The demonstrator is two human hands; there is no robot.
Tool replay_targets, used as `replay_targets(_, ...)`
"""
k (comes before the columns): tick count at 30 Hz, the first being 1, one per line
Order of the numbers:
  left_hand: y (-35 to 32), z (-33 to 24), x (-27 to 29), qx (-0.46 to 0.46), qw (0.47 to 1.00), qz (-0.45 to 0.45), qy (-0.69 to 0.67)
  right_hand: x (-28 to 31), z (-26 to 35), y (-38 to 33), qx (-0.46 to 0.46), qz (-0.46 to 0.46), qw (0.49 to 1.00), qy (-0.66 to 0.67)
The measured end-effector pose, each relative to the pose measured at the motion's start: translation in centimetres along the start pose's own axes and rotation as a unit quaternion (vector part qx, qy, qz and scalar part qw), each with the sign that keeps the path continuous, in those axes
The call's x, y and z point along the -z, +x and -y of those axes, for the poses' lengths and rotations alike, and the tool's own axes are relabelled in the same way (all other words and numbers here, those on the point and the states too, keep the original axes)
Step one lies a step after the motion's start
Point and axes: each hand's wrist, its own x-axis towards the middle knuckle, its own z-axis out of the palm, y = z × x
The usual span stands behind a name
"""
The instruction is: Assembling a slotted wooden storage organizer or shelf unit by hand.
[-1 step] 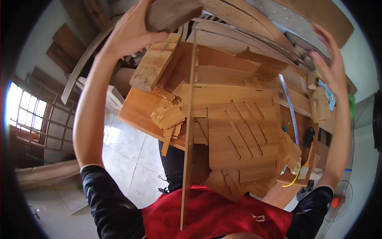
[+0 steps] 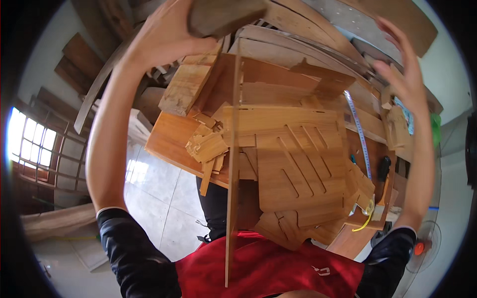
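Note:
At the upper left my left hand (image 2: 166, 37) is closed on a dark wooden block (image 2: 226, 16); its thumb lies along the block's lower edge and its other fingers are partly out of sight. My right hand (image 2: 405, 74) is raised at the upper right, fingers apart, holding nothing. Between my arms, a thin wooden board (image 2: 232, 198) is seen edge-on, running from my chest toward the far side. A flat wooden panel with slanting slots (image 2: 298, 174) lies to its right, on top of other thin wooden pieces.
Broken wood pieces (image 2: 206, 144) and a thick light plank (image 2: 189, 84) lie on the left of the orange-brown table (image 2: 166, 139). A measuring tape (image 2: 360, 131) and a black-handled tool (image 2: 384, 169) are on the right. Planks (image 2: 308, 25) lean behind; a fan (image 2: 422, 247) stands lower right.
The dark block has shifted right along with my left hand. My right hand has moved slightly left and up. The whole view has slid a little.

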Motion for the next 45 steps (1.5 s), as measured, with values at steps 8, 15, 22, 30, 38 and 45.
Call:
replay_targets(8,3.3,-16.1,0.8,-0.241,0.966,0.077,0.056,0.9,7.1,4.2,0.101,0.072,0.992,0.009)
replay_targets(15,4.4,-9.7,-2.6,-0.316,0.939,-0.138,0.009,5.6,-0.3,-4.4,-0.142,0.003,0.983,-0.118)
replay_targets(22,-3.3,15.4,-5.4,0.134,0.989,-0.057,0.025,4.9,-18.5,-24.1,-0.467,0.080,0.846,-0.246)
replay_targets(30,-12.2,27.8,-12.6,0.334,0.922,0.184,0.074,1.2,-21.6,-27.3,-0.486,0.037,0.850,-0.197)
replay_targets(38,-8.5,17.2,-16.9,0.378,0.904,0.172,0.101,2.9,-17.6,-20.4,-0.347,0.008,0.935,-0.077)
replay_targets(45,-9.2,17.0,-17.7,0.401,0.912,0.076,0.038,-1.3,-10.1,-11.6,-0.202,0.048,0.972,-0.114)
